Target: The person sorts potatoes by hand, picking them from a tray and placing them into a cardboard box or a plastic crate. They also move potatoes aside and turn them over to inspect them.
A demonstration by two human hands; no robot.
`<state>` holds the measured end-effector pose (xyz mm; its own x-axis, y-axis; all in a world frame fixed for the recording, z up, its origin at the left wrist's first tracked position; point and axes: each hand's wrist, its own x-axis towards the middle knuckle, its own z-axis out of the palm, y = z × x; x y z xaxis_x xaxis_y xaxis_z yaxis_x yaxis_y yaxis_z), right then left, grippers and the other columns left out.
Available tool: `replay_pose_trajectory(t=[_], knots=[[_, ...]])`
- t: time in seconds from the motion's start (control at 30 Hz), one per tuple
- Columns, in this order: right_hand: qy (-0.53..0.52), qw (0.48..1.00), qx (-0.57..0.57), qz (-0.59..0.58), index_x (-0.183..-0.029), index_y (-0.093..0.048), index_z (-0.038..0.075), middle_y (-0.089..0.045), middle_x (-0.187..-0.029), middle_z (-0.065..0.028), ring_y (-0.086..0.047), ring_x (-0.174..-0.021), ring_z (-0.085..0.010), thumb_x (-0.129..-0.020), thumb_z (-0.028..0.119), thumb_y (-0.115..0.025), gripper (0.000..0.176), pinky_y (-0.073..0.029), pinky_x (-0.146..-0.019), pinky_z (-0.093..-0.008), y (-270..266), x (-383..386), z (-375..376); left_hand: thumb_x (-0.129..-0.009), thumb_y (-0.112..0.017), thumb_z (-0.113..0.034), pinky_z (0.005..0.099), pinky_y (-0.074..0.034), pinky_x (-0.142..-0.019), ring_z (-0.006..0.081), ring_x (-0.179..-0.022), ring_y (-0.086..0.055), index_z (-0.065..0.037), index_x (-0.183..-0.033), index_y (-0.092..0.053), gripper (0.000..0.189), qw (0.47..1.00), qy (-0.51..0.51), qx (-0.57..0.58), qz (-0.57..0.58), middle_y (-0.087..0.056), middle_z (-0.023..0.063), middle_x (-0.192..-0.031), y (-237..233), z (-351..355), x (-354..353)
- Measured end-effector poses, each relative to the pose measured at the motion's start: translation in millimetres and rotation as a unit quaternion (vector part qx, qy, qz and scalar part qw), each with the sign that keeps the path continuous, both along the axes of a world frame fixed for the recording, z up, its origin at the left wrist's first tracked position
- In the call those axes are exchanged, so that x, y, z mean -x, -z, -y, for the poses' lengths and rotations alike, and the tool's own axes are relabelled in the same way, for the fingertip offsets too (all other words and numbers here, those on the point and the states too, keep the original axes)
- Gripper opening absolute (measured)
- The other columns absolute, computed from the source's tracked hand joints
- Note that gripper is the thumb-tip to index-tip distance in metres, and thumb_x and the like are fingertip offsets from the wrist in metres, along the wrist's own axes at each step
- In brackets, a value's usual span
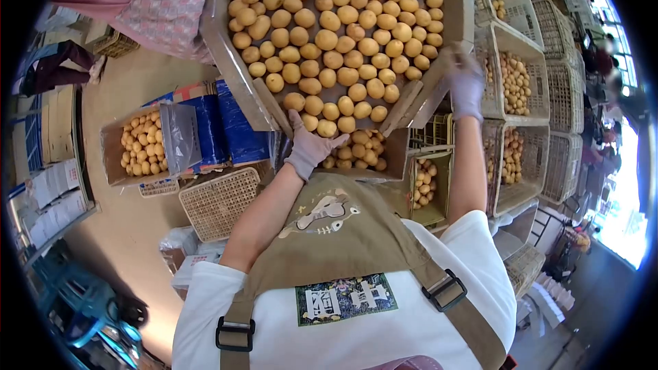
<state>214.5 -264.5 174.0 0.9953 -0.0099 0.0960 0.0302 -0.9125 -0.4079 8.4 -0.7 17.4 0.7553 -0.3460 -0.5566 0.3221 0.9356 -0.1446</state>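
Note:
Many small, round yellow-orange fruits (pixel 329 58) are spread over a sorting tray with raised wooden sides (pixel 236 75). At the tray's narrow front mouth is my left hand (pixel 312 147), in a pale glove, thumb and a finger stretched apart beside the nearest fruits. It appears to hold nothing. Just below, a box (pixel 394 157) of the same fruit is partly covered by this hand and my apron. My right hand (pixel 467 89), also gloved, is beyond the tray's right side, beside the plastic crates (pixel 490 79). Motion blurs its fingers, so whatever they hold cannot be made out.
Crates with fruit line the right side, with stacked baskets (pixel 565 96) behind. A narrow crate (pixel 432 209) stands by my right forearm. On the left are a fruit-filled carton (pixel 113 157), blue-wrapped boxes (pixel 243 127) and an upturned basket (pixel 219 202). Another person's patterned clothing (pixel 168 10) shows across the tray.

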Motion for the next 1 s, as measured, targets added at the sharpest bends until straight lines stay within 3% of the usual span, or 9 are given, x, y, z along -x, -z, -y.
replay_pose_trajectory(t=[0.13, 0.23, 0.37, 0.53, 0.67, 0.73, 0.77, 0.83, 1.0], knots=[[-0.033, 0.966, 0.145, -0.21, -0.117, -0.064, 0.005, -0.068, -0.115, -0.0182, -0.067, -0.104, -0.0337, -0.091, 0.049, -0.057, 0.052, -0.051, -0.09, -0.0419, 51.4, -10.7, -73.2, -0.08, -0.04, -0.087, 0.0674, -0.024, -0.113, 0.0383, -0.146, -0.025, -0.021, -0.156, -0.022, 0.102, 1.0, -0.006, 0.02, 0.005, -0.022, 0.0077, -0.161, 2.3, 0.5, 0.8], [0.052, 0.967, 0.098, -0.23, -0.117, -0.063, 0.005, -0.068, -0.115, -0.0199, -0.065, -0.108, -0.0334, -0.089, 0.048, -0.059, 0.052, -0.05, -0.093, -0.0427, 58.8, -16.5, -98.2, -0.081, -0.039, -0.086, 0.0679, -0.022, -0.113, 0.0401, -0.146, -0.025, -0.02, -0.156, -0.021, 0.102, 1.0, -0.006, 0.006, 0.006, -0.022, 0.0084, -0.162, 3.8, -2.6, 1.4], [-0.041, 0.99, -0.074, -0.114, -0.119, -0.061, 0.003, -0.069, -0.109, -0.0166, -0.066, -0.101, -0.0319, -0.084, 0.049, -0.064, 0.058, -0.049, -0.089, -0.0398, 66.4, 0.1, -68.9, -0.083, -0.037, -0.085, 0.0685, -0.024, -0.112, 0.0427, -0.144, -0.027, -0.018, -0.155, -0.022, 0.1, 1.0, 0.0, -0.02, 0.004, -0.025, 0.0112, -0.16, -3.1, -1.4, 4.3], [-0.079, 0.913, -0.392, -0.08, -0.124, -0.061, 0.004, -0.059, -0.084, 0.0023, -0.053, -0.078, -0.0044, -0.082, 0.018, -0.076, 0.047, -0.046, -0.072, -0.021, 40.0, 58.3, -61.5, -0.084, -0.036, -0.084, 0.0689, -0.025, -0.112, 0.0432, -0.143, -0.028, -0.017, -0.155, -0.024, 0.098, 0.999, -0.007, -0.006, -0.04, -0.026, 0.0115, -0.159, -4.6, -1.4, 0.2], [-0.041, 0.918, -0.386, -0.078, -0.121, -0.061, 0.002, -0.062, -0.082, 0.0003, -0.055, -0.071, -0.0061, -0.084, 0.019, -0.076, 0.044, -0.049, -0.065, -0.0239, 21.3, 83.7, -27.0, -0.084, -0.04, -0.083, 0.0703, -0.022, -0.112, 0.0431, -0.144, -0.024, -0.019, -0.155, -0.023, 0.097, 1.0, -0.006, 0.007, 0.007, -0.024, 0.0093, -0.16, 8.4, -2.0, 5.6], [0.081, 0.928, -0.348, 0.105, -0.112, -0.063, 0.004, -0.062, -0.077, 0.0013, -0.056, -0.064, -0.0094, -0.088, 0.016, -0.071, 0.028, -0.049, -0.059, -0.025, 21.4, 84.3, 19.9, -0.083, -0.042, -0.082, 0.0694, -0.02, -0.113, 0.0422, -0.146, -0.021, -0.02, -0.156, -0.021, 0.097, 1.0, -0.01, -0.006, 0.026, -0.022, 0.0083, -0.161, 8.5, -0.9, 6.3], [0.077, 0.798, -0.581, 0.136, -0.108, -0.063, 0.005, -0.063, -0.082, -0.0008, -0.056, -0.062, -0.0116, -0.09, 0.014, -0.068, 0.021, -0.05, -0.059, -0.0253, 23.0, 81.2, 62.7, -0.084, -0.042, -0.082, 0.0693, -0.019, -0.113, 0.0415, -0.146, -0.02, -0.021, -0.156, -0.021, 0.097, 0.999, -0.013, -0.01, 0.033, -0.022, 0.0078, -0.161, 8.7, -0.6, 6.4], [0.138, 0.632, -0.74, 0.183, -0.104, -0.062, 0.004, -0.064, -0.091, -0.0048, -0.055, -0.061, -0.0144, -0.093, 0.012, -0.062, 0.014, -0.052, -0.06, -0.026, 14.0, 87.1, 84.9, -0.084, -0.042, -0.081, 0.0701, -0.019, -0.113, 0.0387, -0.147, -0.02, -0.022, -0.155, -0.023, 0.095, 0.999, -0.017, -0.006, 0.031, -0.022, 0.0072, -0.161, 11.6, -0.2, 7.2], [0.121, 0.877, -0.459, 0.071, -0.118, -0.066, 0.005, -0.061, -0.111, -0.0087, -0.066, -0.095, -0.0191, -0.09, 0.012, -0.068, 0.029, -0.056, -0.079, -0.0285, -0.5, 111.8, -0.4, -0.088, -0.035, -0.08, 0.0722, -0.025, -0.11, 0.0425, -0.145, -0.023, -0.019, -0.155, -0.024, 0.091, 0.999, -0.021, -0.032, 0.024, -0.025, 0.0092, -0.16, 1.6, 3.1, 4.3]])
